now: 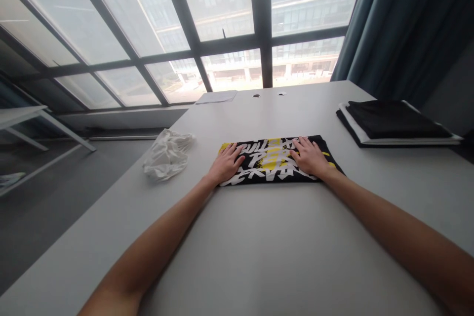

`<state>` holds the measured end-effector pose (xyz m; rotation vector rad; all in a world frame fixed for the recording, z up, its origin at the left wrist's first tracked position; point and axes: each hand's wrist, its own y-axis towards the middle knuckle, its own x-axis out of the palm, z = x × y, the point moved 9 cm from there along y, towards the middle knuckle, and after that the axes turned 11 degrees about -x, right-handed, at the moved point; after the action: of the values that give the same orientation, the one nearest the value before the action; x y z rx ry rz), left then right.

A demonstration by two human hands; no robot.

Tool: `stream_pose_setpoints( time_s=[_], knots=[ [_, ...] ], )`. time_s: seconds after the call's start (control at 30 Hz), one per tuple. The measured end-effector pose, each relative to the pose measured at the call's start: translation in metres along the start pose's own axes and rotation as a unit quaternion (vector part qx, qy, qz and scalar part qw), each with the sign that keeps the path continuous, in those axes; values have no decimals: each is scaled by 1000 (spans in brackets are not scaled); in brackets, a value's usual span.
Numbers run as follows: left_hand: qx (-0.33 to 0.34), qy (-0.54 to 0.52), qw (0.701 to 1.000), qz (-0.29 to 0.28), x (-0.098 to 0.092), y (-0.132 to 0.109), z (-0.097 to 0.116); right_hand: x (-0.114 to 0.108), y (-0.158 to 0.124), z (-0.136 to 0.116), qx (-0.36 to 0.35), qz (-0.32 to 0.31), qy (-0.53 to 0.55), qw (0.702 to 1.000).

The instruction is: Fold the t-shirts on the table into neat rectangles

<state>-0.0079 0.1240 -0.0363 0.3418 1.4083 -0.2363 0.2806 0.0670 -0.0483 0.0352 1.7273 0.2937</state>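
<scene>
A folded black T-shirt [272,160] with white lettering and yellow print lies flat on the white table [259,247], its long side running across my view. My left hand [226,164] rests palm down on the shirt's left end, fingers spread. Over toward its right end, my right hand [310,158] lies flat on the fabric in the same way, fingers apart. Neither hand grips the cloth. The fabric under both palms is hidden.
A crumpled white cloth [168,154] sits near the table's left edge. Folded black and white garments [396,121] are stacked at the right. Paper sheets [217,97] lie at the far edge, before the windows [222,15]. A blue curtain [374,24] hangs at right.
</scene>
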Motion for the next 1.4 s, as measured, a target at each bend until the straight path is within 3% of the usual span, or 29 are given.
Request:
stream_pose_setpoints(
  time_s=[0.1,0.27,0.37,0.47,0.63,0.87,1.17,1.27,1.4],
  knots=[
    [-12,8,1000,-1,-9,0,12,-4,-1,-1,-9,23,4,1000],
    [35,-26,999,-13,-8,-10,83,0,0,-2,-8,28,8,1000],
    [47,-13,999,-24,7,-16,108,2,0,-1,-6,26,13,1000],
    [49,-2,998,-47,19,-18,110,1,0,0,-8,30,20,999],
    [47,6,997,-63,22,-18,104,-1,1,2,-13,42,38,998],
    [48,7,996,-75,25,-15,105,-28,-8,-3,-47,172,52,983],
    [52,9,997,-64,21,-17,106,-57,-19,-25,-81,250,13,965],
    [53,7,997,-64,22,-16,106,-57,-20,-36,-104,216,13,971],
    [54,5,997,-53,24,-15,105,-27,-13,-44,-119,85,35,989]
  ],
)
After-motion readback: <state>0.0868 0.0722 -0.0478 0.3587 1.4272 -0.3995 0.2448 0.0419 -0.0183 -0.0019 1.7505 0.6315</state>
